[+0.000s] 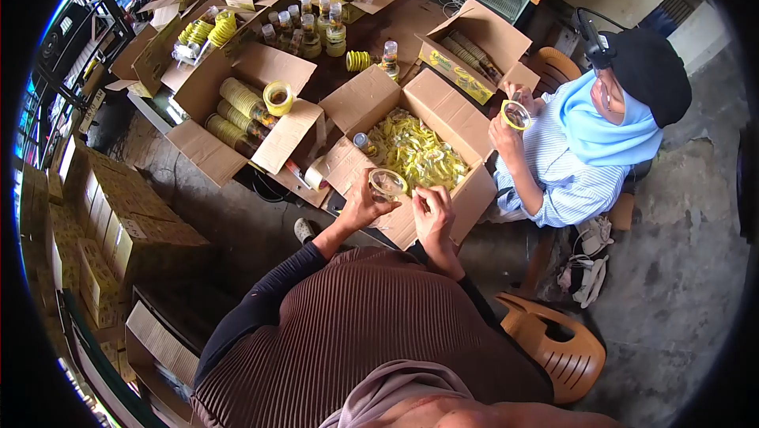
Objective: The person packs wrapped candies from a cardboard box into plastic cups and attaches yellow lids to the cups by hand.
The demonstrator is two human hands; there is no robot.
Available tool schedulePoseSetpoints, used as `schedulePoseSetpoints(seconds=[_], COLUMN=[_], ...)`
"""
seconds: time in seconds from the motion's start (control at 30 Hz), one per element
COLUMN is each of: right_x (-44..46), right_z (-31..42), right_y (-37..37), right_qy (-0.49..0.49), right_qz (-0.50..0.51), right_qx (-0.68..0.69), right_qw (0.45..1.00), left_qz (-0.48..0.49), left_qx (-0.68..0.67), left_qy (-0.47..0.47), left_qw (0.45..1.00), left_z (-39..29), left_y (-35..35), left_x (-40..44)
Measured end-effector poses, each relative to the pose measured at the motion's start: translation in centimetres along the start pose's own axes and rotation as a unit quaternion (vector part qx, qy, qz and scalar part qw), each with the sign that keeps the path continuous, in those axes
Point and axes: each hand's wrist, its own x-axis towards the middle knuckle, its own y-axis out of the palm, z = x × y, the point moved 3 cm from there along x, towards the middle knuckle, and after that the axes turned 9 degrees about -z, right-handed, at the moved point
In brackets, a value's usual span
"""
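A round clear cup with a yellow rim (388,183) is held in my left hand (366,205), its fingers wrapped round the side. Just right of the cup, my right hand (433,217) has its fingers pinched together; whatever lies between them is too small to make out. Both hands are over the near flaps of an open cardboard box (455,123). Inside that box lies a heap of small yellow and clear packets (415,151), with a small clear cup (363,142) at its left side.
Left stands an open box (265,72) with stacked yellow-rimmed cups. Jars (312,32) and more boxes fill the table's back. A co-worker (569,143) at the right holds a similar cup (515,115). An orange chair (553,345) is at my lower right; cartons (134,222) are stacked left.
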Motion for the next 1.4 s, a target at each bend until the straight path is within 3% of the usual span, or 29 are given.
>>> schedulePoseSetpoints(seconds=[0.17,0.27,0.37,0.43,0.47,0.6,0.67,0.9,0.97,1.03,1.1,1.17,1.33,1.4], right_x=[-1.1,-1.3,-1.4,-1.4,-1.4,-1.1,-0.9,-0.5,-0.4,0.1,0.0,-0.5,-0.9,-0.8], right_z=[0.8,0.9,1.1,0.8,0.8,0.8,0.6,-1.0,-2.0,-2.9,-2.5,-1.7,0.1,-0.4], right_y=[-0.2,-0.1,0.1,0.4,0.5,0.9,1.1,1.4,1.5,1.3,0.6,-0.1,-0.3,0.4], right_qy=[-0.086,-0.110,-0.123,-0.143,-0.142,-0.114,-0.104,-0.031,-0.025,0.069,0.038,0.032,-0.057,-0.048], right_qz=[-0.006,0.004,0.012,-0.015,-0.016,-0.030,-0.031,0.034,0.060,0.016,-0.010,-0.029,-0.022,-0.020], right_qx=[-0.002,-0.011,-0.024,-0.042,-0.043,-0.051,-0.052,-0.083,-0.106,-0.047,-0.044,0.013,-0.021,-0.039], right_qw=[0.996,0.994,0.992,0.989,0.989,0.992,0.993,0.995,0.992,0.996,0.998,0.999,0.998,0.998], left_qz=[-0.068,-0.115,-0.141,-0.118,-0.123,-0.140,-0.156,-0.151,-0.136,-0.145,-0.130,-0.138,-0.136,-0.127], left_qx=[-0.019,0.043,0.058,0.000,0.001,0.000,0.016,0.007,0.021,0.036,-0.019,-0.024,-0.023,-0.022], left_qy=[-0.019,0.032,0.009,-0.070,-0.019,-0.001,-0.035,0.010,0.090,0.100,0.038,0.038,0.064,0.072], left_qw=[0.997,0.992,0.988,0.991,0.992,0.990,0.987,0.988,0.986,0.984,0.991,0.989,0.988,0.989], left_z=[1.9,1.8,1.2,0.0,0.7,1.0,1.5,2.8,2.5,1.6,0.9,0.9,1.5,1.2], left_y=[0.8,1.2,1.8,2.1,2.6,3.6,3.7,4.7,5.2,4.7,3.9,3.5,3.6,3.7], left_x=[-0.8,-1.2,-1.6,-2.0,-2.1,-2.3,-2.2,-2.4,-2.5,-1.9,-1.3,-1.0,-0.6,-0.8])
